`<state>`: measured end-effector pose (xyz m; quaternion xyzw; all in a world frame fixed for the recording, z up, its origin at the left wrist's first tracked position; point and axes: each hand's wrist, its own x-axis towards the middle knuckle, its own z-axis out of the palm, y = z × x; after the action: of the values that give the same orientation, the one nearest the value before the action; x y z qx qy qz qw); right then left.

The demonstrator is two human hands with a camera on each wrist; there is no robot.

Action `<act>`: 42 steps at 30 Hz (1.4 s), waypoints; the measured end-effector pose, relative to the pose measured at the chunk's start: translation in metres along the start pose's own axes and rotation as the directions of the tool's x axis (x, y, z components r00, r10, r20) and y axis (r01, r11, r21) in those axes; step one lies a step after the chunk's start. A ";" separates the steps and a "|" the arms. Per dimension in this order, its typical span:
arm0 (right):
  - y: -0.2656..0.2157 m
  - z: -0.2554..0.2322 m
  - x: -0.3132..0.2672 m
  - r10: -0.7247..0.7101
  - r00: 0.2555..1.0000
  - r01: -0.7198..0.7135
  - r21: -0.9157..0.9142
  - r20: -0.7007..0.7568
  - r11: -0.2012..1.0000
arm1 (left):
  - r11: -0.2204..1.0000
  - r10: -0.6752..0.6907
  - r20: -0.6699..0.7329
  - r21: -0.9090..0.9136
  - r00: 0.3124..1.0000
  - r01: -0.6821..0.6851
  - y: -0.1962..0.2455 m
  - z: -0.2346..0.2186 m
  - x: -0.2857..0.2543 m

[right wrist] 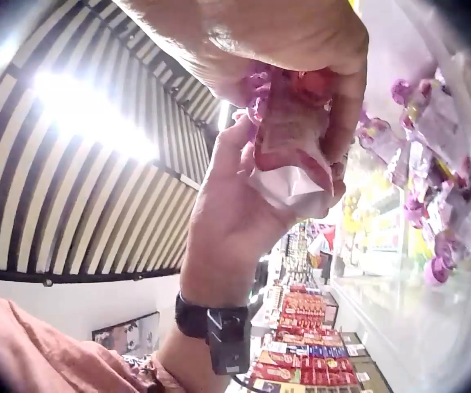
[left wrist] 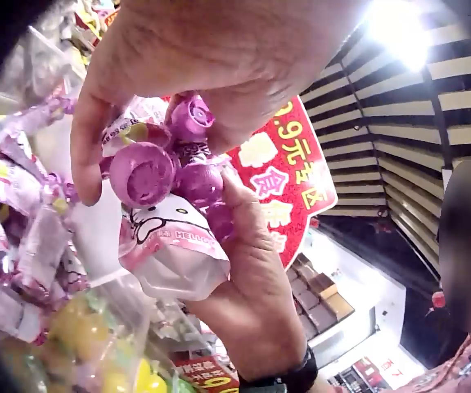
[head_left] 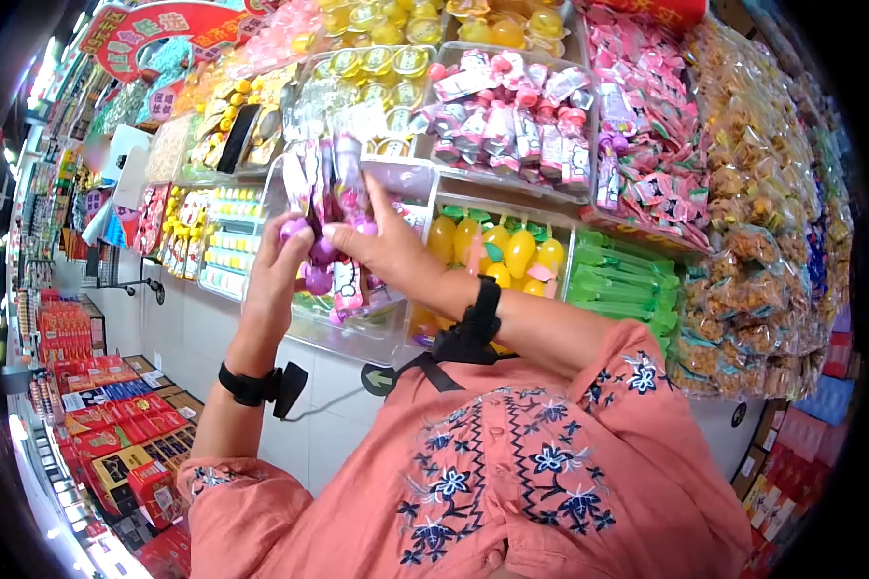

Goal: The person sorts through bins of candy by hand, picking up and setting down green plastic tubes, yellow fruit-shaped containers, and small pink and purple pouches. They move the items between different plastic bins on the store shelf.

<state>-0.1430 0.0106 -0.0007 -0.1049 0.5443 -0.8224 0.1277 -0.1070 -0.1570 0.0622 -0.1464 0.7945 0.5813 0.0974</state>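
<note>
Both hands hold a bunch of pouches with purple caps (head_left: 323, 198) over a clear plastic bin (head_left: 372, 343). My left hand (head_left: 277, 261) grips them from the left, its thumb against the caps. From the other side my right hand (head_left: 391, 253) grips the bunch, thumb over the front. In the left wrist view, several round purple caps (left wrist: 143, 174) stick out between the fingers, above a cartoon-printed pouch (left wrist: 178, 246). The right wrist view shows a pouch's pale crimped end (right wrist: 292, 184) below the fingers. More purple-capped pouches (right wrist: 440, 180) lie in the bin.
Right of that bin stand one of yellow mango-shaped packs (head_left: 517, 251) and one of green tubes (head_left: 620, 285). Behind are pink-capped pouches (head_left: 512, 121) and yellow cups (head_left: 381, 66). Boxed goods (head_left: 130, 425) fill a lower shelf at left. A red price sign (left wrist: 313, 155) stands nearby.
</note>
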 end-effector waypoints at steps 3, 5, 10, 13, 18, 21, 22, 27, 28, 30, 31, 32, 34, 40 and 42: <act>0.035 0.009 -0.005 0.053 0.998 -0.049 -0.131 0.034 0.990 | 0.998 -0.031 -0.028 -0.058 0.999 0.029 -0.027 -0.012 -0.006; 0.065 0.010 -0.005 -0.004 0.998 0.021 -0.266 0.062 0.964 | 0.998 -0.017 -0.046 -0.069 0.999 0.014 -0.044 -0.018 -0.004; 0.078 0.003 -0.014 0.180 0.964 -0.029 -0.602 0.193 0.798 | 0.971 0.102 0.054 0.213 0.993 -0.111 -0.079 -0.030 0.017; 0.043 -0.008 -0.018 0.245 0.940 0.017 -0.750 0.237 0.661 | 0.809 0.277 0.120 0.506 0.953 -0.299 -0.097 -0.051 0.039; 0.008 -0.036 -0.023 0.099 0.961 0.155 -0.796 0.259 0.585 | 0.587 0.393 0.125 0.729 0.911 -0.353 -0.052 -0.066 0.068; -0.015 -0.047 -0.025 0.048 0.964 0.189 -0.797 0.263 0.574 | 0.618 0.453 0.195 0.635 0.870 -0.464 -0.003 -0.048 0.105; -0.020 -0.050 -0.026 0.011 0.965 0.204 -0.774 0.263 0.599 | 0.599 0.473 0.226 0.625 0.851 -0.500 0.001 -0.045 0.129; -0.032 -0.070 -0.038 -0.087 0.979 0.196 -0.721 0.186 0.665 | 0.528 0.307 0.327 0.723 0.894 -0.446 0.013 -0.007 0.214; -0.032 -0.075 -0.040 -0.092 0.982 0.182 -0.721 0.163 0.669 | 0.480 0.305 0.358 0.742 0.882 -0.468 0.001 -0.004 0.233; -0.029 -0.087 -0.043 -0.072 0.990 0.137 -0.708 0.121 0.693 | 0.404 0.277 0.434 0.757 0.857 -0.514 -0.019 0.001 0.265; -0.029 -0.092 -0.044 -0.059 0.993 0.112 -0.701 0.099 0.705 | 0.377 0.251 0.478 0.753 0.842 -0.539 -0.028 0.002 0.277; -0.030 -0.096 -0.045 -0.051 0.995 0.098 -0.684 0.088 0.723 | 0.350 0.221 0.520 0.747 0.825 -0.565 -0.041 0.002 0.294; -0.035 -0.103 -0.047 -0.037 0.997 0.072 -0.650 0.067 0.757 | 0.124 0.188 0.677 0.702 0.712 -0.701 -0.033 0.005 0.299; -0.032 -0.120 -0.041 -0.031 0.999 0.035 -0.587 0.016 0.809 | 0.376 0.516 0.359 0.721 0.778 -0.582 0.016 -0.037 0.253; -0.031 -0.121 -0.037 -0.004 1.000 0.000 -0.557 -0.007 0.830 | 0.269 0.492 0.329 0.823 0.806 -0.500 0.013 -0.069 0.271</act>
<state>-0.1483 0.1391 -0.0203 -0.1350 0.7607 -0.6287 0.0888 -0.3641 -0.2512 0.0065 0.1836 0.9793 0.0823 -0.0245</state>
